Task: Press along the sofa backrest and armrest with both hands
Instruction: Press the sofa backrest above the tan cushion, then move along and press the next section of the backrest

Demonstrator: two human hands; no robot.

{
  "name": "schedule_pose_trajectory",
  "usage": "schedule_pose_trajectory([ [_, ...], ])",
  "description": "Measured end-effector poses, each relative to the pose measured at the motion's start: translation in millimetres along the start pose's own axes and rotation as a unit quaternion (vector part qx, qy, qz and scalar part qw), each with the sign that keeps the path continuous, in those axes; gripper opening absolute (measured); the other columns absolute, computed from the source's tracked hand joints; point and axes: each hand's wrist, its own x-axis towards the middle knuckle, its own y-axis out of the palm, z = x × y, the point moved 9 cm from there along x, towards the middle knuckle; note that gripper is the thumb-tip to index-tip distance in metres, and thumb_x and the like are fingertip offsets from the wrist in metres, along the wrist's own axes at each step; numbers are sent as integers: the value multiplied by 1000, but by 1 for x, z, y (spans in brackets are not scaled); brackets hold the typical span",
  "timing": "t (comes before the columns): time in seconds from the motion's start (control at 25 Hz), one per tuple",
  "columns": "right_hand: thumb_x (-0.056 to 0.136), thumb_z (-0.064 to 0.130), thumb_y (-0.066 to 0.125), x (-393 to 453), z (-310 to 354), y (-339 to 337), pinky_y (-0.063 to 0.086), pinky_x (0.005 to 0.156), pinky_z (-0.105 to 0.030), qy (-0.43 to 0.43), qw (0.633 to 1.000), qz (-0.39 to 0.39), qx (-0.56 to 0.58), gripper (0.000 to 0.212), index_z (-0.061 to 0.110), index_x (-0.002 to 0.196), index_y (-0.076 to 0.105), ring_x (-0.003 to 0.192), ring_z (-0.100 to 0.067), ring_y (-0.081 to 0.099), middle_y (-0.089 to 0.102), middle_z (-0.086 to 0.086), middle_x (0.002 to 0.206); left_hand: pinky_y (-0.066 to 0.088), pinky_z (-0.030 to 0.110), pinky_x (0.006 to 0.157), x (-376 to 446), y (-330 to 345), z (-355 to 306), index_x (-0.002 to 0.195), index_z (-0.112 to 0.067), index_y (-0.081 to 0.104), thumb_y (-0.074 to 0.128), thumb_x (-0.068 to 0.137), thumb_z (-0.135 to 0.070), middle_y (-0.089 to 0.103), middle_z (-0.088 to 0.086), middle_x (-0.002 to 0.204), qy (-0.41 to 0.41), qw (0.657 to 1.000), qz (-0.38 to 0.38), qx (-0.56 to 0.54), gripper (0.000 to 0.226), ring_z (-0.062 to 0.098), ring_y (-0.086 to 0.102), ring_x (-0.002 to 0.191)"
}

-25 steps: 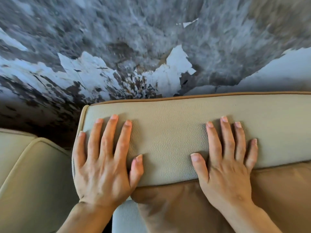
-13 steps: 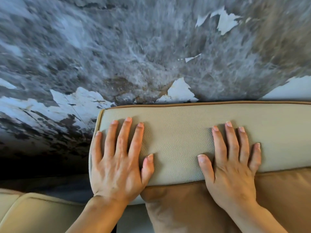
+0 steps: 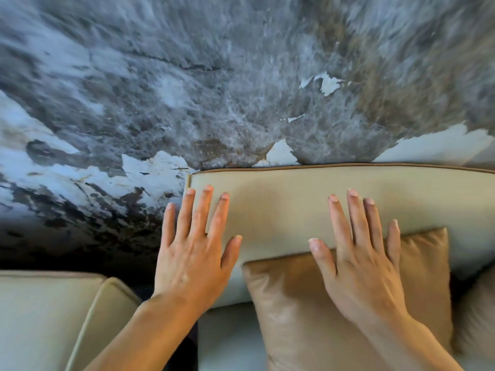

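My left grip (image 3: 191, 259) and right grip (image 3: 359, 266) spread flat, palms down on beige backrest (image 3: 281, 207); right overlaps tan cushion (image 3: 308, 311).

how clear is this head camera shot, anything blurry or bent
Head view: wall smeared by motion blur, streaking outward from centre; left hand, right hand and backrest fairly sharp; wide-angle lens bows the backrest's top edge; soft daylight, dark corner lower left.

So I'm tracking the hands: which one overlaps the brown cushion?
The right hand; its palm lies over the brown cushion, while the left hand overlaps only beige upholstery.
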Motion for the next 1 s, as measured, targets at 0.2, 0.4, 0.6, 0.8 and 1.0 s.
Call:
schedule_pose_trajectory([
  [0.2, 93, 61, 18, -48, 51, -83, 15, 114, -61, -26, 998, -47, 25, 70, 24, 153, 19, 147, -32, 19, 21, -10, 161, 18, 59, 118, -72, -107, 42, 149, -12, 39, 41, 91, -46, 36, 17, 156, -22, 995, -97, 15, 68, 39, 31, 144],
  [0.4, 92, 55, 29, -102, 111, -190, 15, 112, -63, -67, 990, -109, 62, 70, 21, 153, 24, 146, -34, 22, 24, -12, 160, 13, 58, 119, -148, -230, 91, 150, -14, 35, 40, 93, -45, 33, 17, 158, -56, 983, -165, 51, 66, 38, 26, 146],
  [0.6, 94, 55, 28, -134, 170, -263, 15, 112, -63, -82, 979, -160, 98, 69, 20, 153, 24, 146, -33, 20, 24, -13, 160, 12, 58, 120, -201, -314, 142, 152, -15, 34, 40, 94, -44, 29, 16, 159, -69, 972, -208, 89, 66, 37, 22, 148],
  [0.8, 96, 57, 24, -160, 244, -288, 13, 112, -62, -89, 977, -165, 106, 68, 21, 153, 23, 147, -33, 19, 22, -12, 161, 13, 60, 119, -242, -351, 206, 151, -14, 33, 38, 94, -44, 28, 17, 159, -73, 970, -209, 103, 65, 38, 21, 148],
  [1.0, 95, 58, 25, -191, 345, -277, 10, 113, -61, -97, 981, -146, 82, 69, 22, 153, 20, 148, -31, 16, 20, -11, 161, 11, 58, 120, -282, -348, 303, 153, -15, 30, 38, 94, -44, 28, 16, 160, -85, 971, -207, 83, 66, 36, 19, 149],
])
